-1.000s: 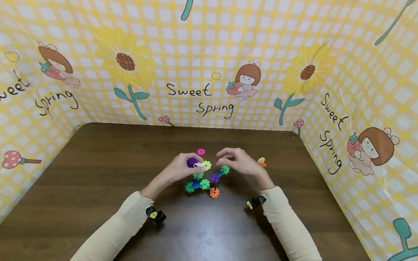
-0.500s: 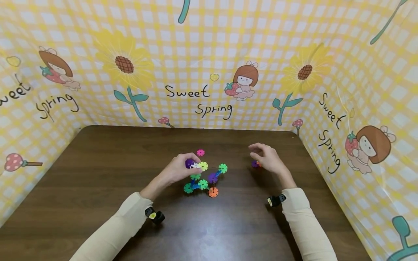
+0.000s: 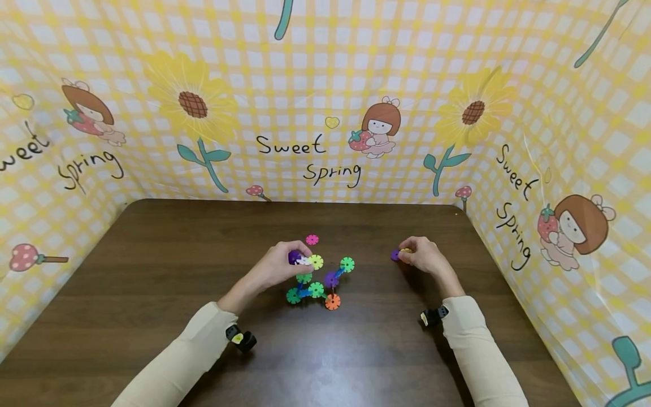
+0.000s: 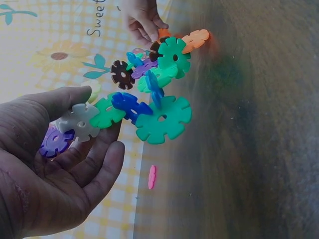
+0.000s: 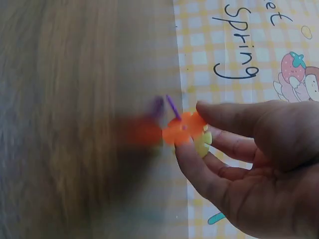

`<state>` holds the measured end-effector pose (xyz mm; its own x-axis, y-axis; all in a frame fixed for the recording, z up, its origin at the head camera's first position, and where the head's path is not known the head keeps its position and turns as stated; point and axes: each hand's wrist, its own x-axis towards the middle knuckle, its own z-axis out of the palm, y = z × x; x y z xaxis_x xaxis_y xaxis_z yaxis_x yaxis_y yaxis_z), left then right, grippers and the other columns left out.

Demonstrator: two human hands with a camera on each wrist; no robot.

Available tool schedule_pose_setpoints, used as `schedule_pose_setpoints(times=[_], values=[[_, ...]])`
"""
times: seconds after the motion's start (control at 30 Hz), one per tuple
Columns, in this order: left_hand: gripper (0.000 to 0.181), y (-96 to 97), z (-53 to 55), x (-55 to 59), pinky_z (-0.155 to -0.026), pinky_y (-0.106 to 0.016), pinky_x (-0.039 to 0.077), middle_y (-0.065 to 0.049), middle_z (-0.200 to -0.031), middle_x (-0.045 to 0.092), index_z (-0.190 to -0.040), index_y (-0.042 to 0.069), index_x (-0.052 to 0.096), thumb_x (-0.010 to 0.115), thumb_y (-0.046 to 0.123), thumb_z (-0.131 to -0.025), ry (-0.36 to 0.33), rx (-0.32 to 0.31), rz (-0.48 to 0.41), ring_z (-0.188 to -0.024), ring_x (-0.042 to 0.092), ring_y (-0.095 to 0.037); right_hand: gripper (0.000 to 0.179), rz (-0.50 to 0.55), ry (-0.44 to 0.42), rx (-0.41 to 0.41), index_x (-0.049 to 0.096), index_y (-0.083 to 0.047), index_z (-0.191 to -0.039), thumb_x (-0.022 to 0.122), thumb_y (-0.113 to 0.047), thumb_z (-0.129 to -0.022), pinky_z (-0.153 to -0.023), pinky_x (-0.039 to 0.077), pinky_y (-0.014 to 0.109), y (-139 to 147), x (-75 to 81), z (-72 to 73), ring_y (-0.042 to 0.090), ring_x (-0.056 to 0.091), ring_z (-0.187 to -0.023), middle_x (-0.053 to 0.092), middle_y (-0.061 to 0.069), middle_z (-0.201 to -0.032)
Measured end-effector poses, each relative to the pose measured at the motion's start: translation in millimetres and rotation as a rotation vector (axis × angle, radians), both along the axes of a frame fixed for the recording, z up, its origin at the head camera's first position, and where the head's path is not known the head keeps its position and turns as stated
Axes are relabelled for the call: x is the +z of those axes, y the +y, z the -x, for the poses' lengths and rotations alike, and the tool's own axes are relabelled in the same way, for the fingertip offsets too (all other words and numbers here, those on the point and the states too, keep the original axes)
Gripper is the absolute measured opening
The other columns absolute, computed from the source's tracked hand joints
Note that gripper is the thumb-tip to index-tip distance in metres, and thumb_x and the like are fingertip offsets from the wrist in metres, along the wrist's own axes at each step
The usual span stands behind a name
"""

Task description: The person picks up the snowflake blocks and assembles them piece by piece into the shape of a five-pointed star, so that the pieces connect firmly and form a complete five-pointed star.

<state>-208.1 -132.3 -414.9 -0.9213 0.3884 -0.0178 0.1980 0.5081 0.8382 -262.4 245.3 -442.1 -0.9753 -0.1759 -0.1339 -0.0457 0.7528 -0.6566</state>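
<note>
Flower-shaped notched plastic discs are linked into a many-coloured chain. My left hand [image 3: 282, 264] pinches a white disc [image 4: 79, 122] at one end, with a purple disc [image 4: 56, 142] beside its fingers. Green, blue and teal discs [image 4: 164, 122] lead away from that grip, and an orange disc [image 3: 333, 302] sits at the near side. Off to the right, my right hand [image 3: 426, 255] pinches a small cluster between thumb and fingers. An orange disc [image 5: 182, 130] faces its wrist camera, with a purple disc [image 5: 173, 107] edge-on and a yellow disc [image 5: 202, 144] partly hidden behind.
A single pink disc [image 3: 312, 239] lies on the brown wooden table [image 3: 152, 316] behind the chain. Yellow checked cloth [image 3: 285, 85] with printed flowers walls the back and both sides. A black wrist strap [image 3: 241, 338] shows on the left sleeve.
My right hand has moved right, away from the chain, and lowered onto the small disc cluster, which it now pinches. The left hand keeps its hold on the chain, nearly still.
</note>
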Motion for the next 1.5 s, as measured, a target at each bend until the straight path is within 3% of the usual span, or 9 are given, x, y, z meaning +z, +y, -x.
schedule_pose_setpoints(times=[0.2,0.33,0.47,0.63,0.87,1.03,1.27,1.5], values=[[0.025,0.3,1.1,-2.0,-0.076,-0.033,0.056,-0.009,-0.104,0.065,-0.108,0.011,0.068,0.079,0.021,-0.088,0.001,-0.003,0.002,-0.089,0.06,-0.024,0.042,0.124,-0.146,0.092,0.056,0.011,-0.128,0.07,-0.006,-0.092,-0.074,0.056,0.034,-12,5.0,-2.2,0.018,0.068,-0.078,0.063,0.012,-0.09],[0.024,0.7,0.5,-1.4,-0.075,-0.033,0.055,-0.009,-0.104,0.065,-0.108,0.011,0.068,0.079,0.021,-0.089,-0.007,-0.003,0.0,-0.089,0.06,-0.024,0.034,0.186,-0.2,0.184,0.06,0.011,-0.121,0.068,0.001,-0.089,-0.074,0.055,0.036,-24,6.4,-4.7,0.02,0.066,-0.078,0.065,0.012,-0.089],[0.024,1.7,0.3,-1.7,-0.075,-0.034,0.056,-0.009,-0.104,0.065,-0.108,0.011,0.068,0.079,0.02,-0.089,-0.004,-0.01,-0.007,-0.088,0.06,-0.024,0.017,0.237,-0.164,0.239,0.062,0.007,-0.105,0.067,0.004,-0.089,-0.074,0.054,0.039,-38,7.1,-7.2,0.025,0.064,-0.077,0.066,0.012,-0.083],[0.022,1.4,-1.3,-3.1,-0.075,-0.033,0.056,-0.008,-0.102,0.066,-0.105,0.012,0.068,0.079,0.02,-0.088,0.011,-0.018,-0.011,-0.088,0.06,-0.023,0.008,0.284,-0.144,0.306,0.062,0.003,-0.102,0.063,0.0,-0.095,-0.08,0.055,0.042,-59,14.3,-9.3,0.028,0.065,-0.084,0.068,0.014,-0.087],[0.02,0.0,-3.2,-2.5,-0.077,-0.034,0.056,-0.005,-0.102,0.066,-0.104,0.013,0.068,0.078,0.019,-0.089,0.023,-0.023,-0.012,-0.089,0.06,-0.023,0.008,0.275,-0.041,0.355,0.064,-0.005,-0.1,0.064,-0.013,-0.099,-0.068,0.046,0.032,-90,33.8,-8.8,0.019,0.053,-0.076,0.061,0.009,-0.084],[0.019,-0.7,-3.0,-3.1,-0.077,-0.034,0.055,-0.005,-0.103,0.066,-0.104,0.014,0.068,0.078,0.019,-0.089,0.03,-0.033,-0.022,-0.088,0.06,-0.023,0.009,0.315,0.032,0.388,0.066,-0.008,-0.102,0.065,-0.016,-0.099,-0.069,0.045,0.031,-107,44.6,-9.8,0.023,0.057,-0.081,0.067,0.009,-0.089],[0.018,-1.7,-0.5,-5.2,-0.077,-0.034,0.056,-0.005,-0.107,0.067,-0.105,0.015,0.068,0.077,0.017,-0.09,0.037,-0.019,-0.043,-0.088,0.062,-0.023,0.01,0.4,-0.035,0.443,0.065,-0.004,-0.103,0.064,-0.013,-0.099,-0.073,0.049,0.032,-118,51.3,-16.2,0.025,0.062,-0.083,0.069,0.022,-0.095],[0.019,-3.8,-1.0,-5.5,-0.077,-0.035,0.055,-0.006,-0.108,0.067,-0.105,0.015,0.067,0.077,0.018,-0.09,0.064,-0.003,-0.046,-0.09,0.061,-0.023,0.008,0.394,-0.05,0.447,0.065,-0.003,-0.102,0.064,-0.011,-0.099,-0.069,0.046,0.031,-120,50.5,-16.7,0.031,0.058,-0.081,0.069,0.022,-0.092]])
